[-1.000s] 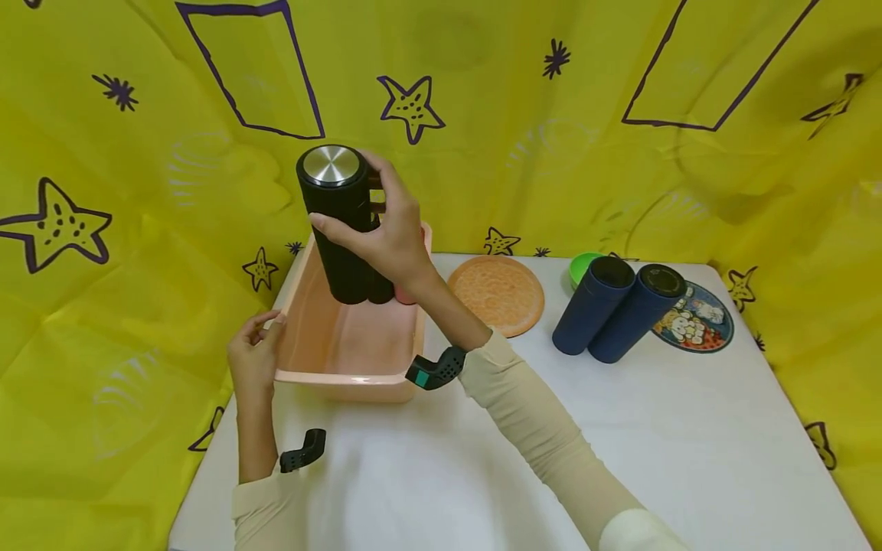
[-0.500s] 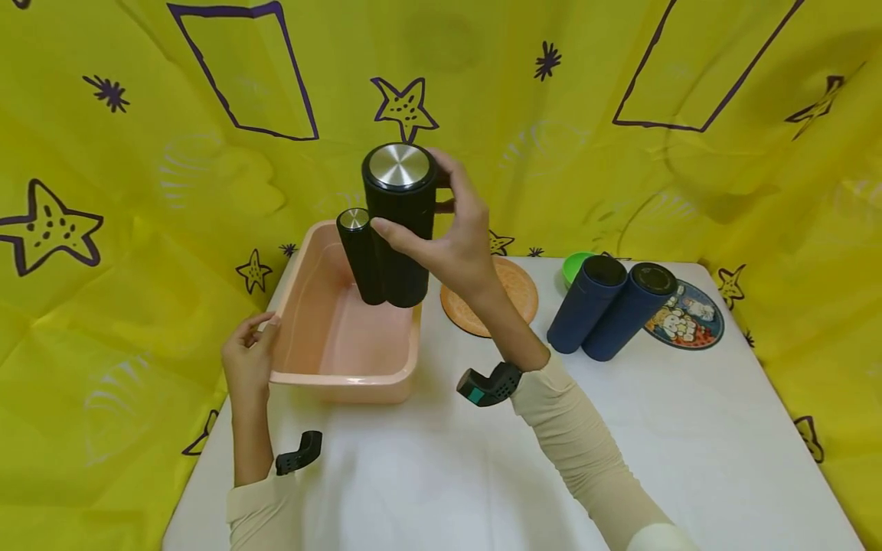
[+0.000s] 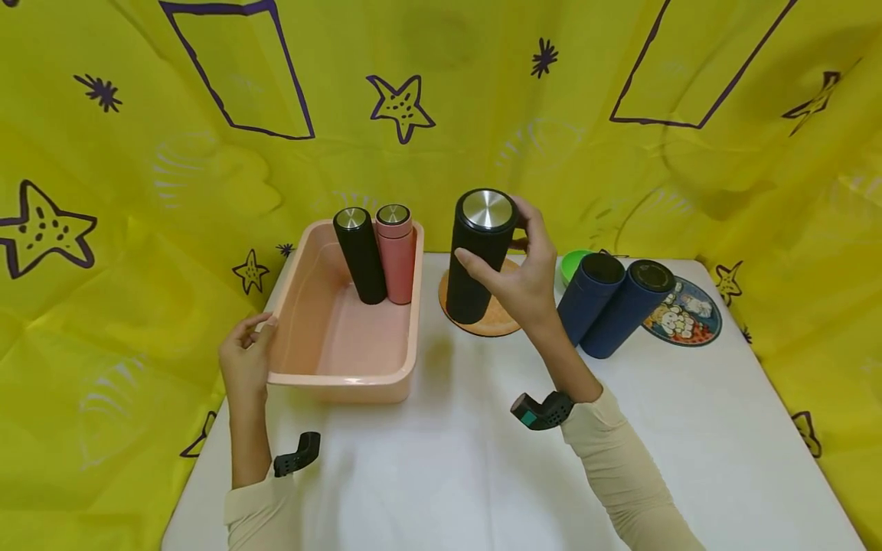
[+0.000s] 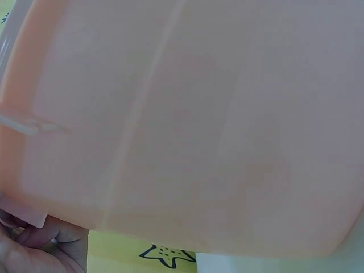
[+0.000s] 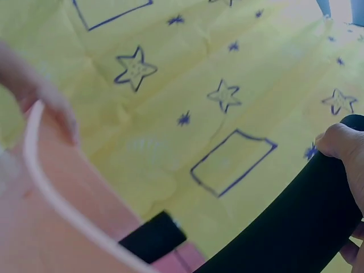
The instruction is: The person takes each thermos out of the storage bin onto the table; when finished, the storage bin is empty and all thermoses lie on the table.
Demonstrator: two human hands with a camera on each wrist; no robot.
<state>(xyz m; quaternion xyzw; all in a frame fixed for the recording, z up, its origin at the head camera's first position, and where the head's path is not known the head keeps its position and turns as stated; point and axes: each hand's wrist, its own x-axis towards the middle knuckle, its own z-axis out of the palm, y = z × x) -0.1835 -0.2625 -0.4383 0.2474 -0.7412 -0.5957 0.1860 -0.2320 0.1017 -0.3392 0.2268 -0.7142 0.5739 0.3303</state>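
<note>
My right hand [image 3: 527, 279] grips a large black thermos [image 3: 478, 249] with a brushed silver lid. The thermos is upright, slightly tilted, over the orange round mat [image 3: 501, 321]; whether its base touches the mat I cannot tell. On the left, my left hand [image 3: 246, 356] pinches the rim of a peach plastic basin [image 3: 344, 380], its outer wall filling most of the left wrist view. Inside, a slimmer black thermos [image 3: 361, 260] and a pink thermos [image 3: 397, 264] lean side by side at the back right corner. The right wrist view shows the gripped thermos [image 5: 284, 227] close up.
Two dark blue bottles [image 3: 609, 306] stand side by side at the right, just past my right hand. Behind them are a green bowl [image 3: 570, 264] and a round patterned mat [image 3: 689, 321]. A yellow curtain [image 3: 468, 99] closes off the white table [image 3: 441, 474] at the back.
My right hand has carried the large black thermos rightward from over the basin and lowered it over the orange mat. The two slim thermoses are now uncovered. My left hand keeps its hold.
</note>
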